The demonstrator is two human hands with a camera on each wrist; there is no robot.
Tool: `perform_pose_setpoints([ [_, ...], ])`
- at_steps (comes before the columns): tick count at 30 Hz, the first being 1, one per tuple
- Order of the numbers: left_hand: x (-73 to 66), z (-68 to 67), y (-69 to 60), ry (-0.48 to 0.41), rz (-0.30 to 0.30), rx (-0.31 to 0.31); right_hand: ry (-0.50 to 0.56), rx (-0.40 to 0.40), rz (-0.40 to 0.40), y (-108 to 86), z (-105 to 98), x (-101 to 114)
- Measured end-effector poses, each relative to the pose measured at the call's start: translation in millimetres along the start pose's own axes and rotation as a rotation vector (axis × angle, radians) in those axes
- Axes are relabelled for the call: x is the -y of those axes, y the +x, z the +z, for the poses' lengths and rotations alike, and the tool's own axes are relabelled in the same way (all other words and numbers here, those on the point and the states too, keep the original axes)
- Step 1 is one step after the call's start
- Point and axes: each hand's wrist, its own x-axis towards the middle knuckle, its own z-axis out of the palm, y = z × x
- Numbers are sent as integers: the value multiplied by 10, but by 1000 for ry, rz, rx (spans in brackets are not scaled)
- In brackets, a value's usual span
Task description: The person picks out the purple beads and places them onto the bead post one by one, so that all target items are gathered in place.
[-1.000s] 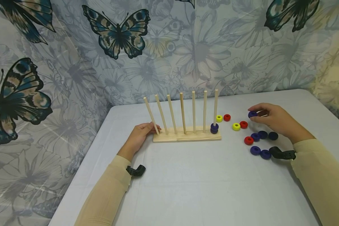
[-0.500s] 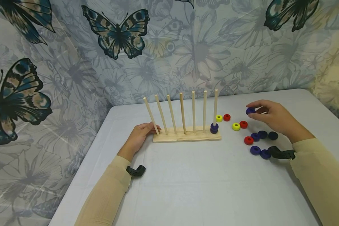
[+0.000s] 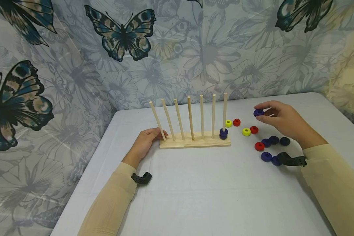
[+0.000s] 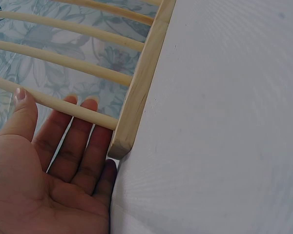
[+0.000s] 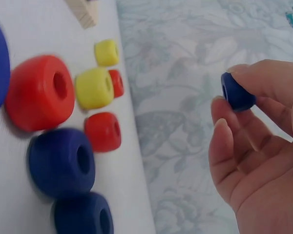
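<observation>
- The held blue bead (image 3: 258,112) is aloft over the right side of the counter (image 3: 194,196), far of the loose beads and well apart from the pegs.
- The right hand (image 3: 278,118) pinches it by its outer wall at the fingertips. That seems a sound grip: the bore should stay uncovered and easy to aim.
- The left hand (image 3: 146,142) lightly holds the wooden rack (image 3: 183,143) at its left end, thumb against the leftmost peg (image 3: 155,113), fingers behind. Light, even pressure would best keep the base from sliding without straining the peg.
- Two blue beads (image 3: 223,133) sit stacked low on the rightmost peg (image 3: 225,111); the other six pegs are bare.
- Red bead (image 3: 259,146), yellow bead (image 3: 246,132) and other loose pieces lie to the right, rounded and smooth, with slight sheen.
- The rack is pale, grained wood with slim round pegs; the counter's white covering shows faint creases.
</observation>
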Motion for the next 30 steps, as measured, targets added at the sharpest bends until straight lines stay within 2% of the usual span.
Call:
perform_pose_setpoints([
  [4,-2,6,3,-15,9,4,6,-31,-16,-15,16,79],
  [30,19,-11,3,-8,21,11,70,-83,-105,-89,98,400],
])
